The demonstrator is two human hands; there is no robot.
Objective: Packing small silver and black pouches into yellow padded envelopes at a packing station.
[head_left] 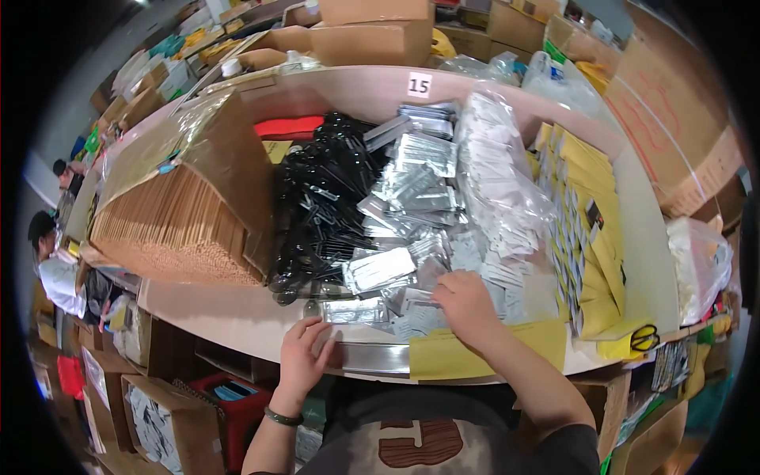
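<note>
My left hand is at the table's front edge, its fingers apart and holding nothing. Just beyond its fingertips lies a flat silver packet. Further right, my right hand reaches onto the pile with bent fingers closed together at a small clear-and-grey packet. Whatever the fingertips grip is partly hidden by the hand. More silver packets are heaped up the middle of the table. Beneath my right forearm, a yellow padded envelope lies along the front edge.
Left of the packets are shiny black round-ended items and an opened carton of thin tan pieces. White packets in clear plastic and stacked yellow envelopes stand right. Black-handled scissors rest at the right corner. A raised rim borders the back.
</note>
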